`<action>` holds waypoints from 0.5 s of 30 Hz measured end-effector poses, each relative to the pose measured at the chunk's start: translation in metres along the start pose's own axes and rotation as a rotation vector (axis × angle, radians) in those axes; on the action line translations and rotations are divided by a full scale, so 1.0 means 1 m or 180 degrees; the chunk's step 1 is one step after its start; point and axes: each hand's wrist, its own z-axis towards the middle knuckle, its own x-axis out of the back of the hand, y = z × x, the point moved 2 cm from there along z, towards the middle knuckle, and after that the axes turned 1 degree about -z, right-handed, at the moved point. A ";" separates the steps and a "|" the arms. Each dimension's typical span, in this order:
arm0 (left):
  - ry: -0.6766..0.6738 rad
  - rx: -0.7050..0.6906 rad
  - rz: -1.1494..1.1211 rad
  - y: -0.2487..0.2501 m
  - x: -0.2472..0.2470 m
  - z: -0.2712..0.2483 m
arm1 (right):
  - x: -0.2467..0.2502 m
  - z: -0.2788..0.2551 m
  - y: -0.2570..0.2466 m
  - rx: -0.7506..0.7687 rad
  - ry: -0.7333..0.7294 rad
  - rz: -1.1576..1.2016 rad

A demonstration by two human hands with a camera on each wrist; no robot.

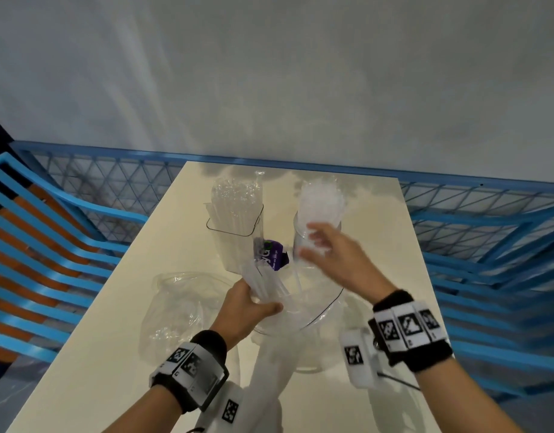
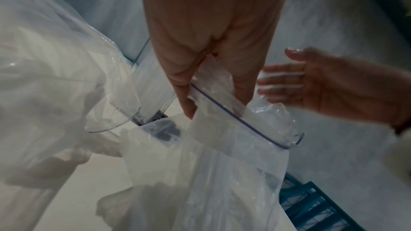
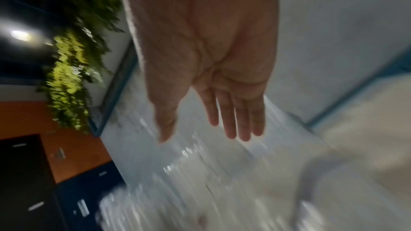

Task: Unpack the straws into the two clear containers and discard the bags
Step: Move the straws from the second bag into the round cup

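- Nearest, the left hand (image 1: 249,307) pinches the mouth of an open zip bag (image 2: 233,164) between thumb and fingers; a few straws (image 1: 269,284) still stick out of it, held above the cream table (image 1: 113,354).
- Left of that hand, an emptied clear bag (image 1: 175,310) lies crumpled on the table, not yet discarded.
- Further on, the right hand (image 1: 332,254) is blurred, fingers spread and holding nothing, beside the round container (image 1: 316,226).
- Farthest, that round container and the square container (image 1: 235,210) stand side by side, both packed with upright straws.
- The step in hand looks like emptying the last bag; next, the free hand likely needs to gather the remaining straws and stand them in a container, before both bags get binned.
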 end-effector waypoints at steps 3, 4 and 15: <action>-0.0230 0.0015 -0.0388 0.005 -0.010 -0.001 | -0.039 -0.018 0.016 -0.0239 -0.0987 0.0358; -0.0323 0.0019 -0.0525 0.009 -0.015 -0.002 | -0.048 -0.020 0.018 -0.0187 -0.1044 0.0582; -0.0571 -0.0210 -0.0317 0.020 -0.025 -0.006 | -0.046 -0.001 0.040 -0.0393 0.0822 0.2287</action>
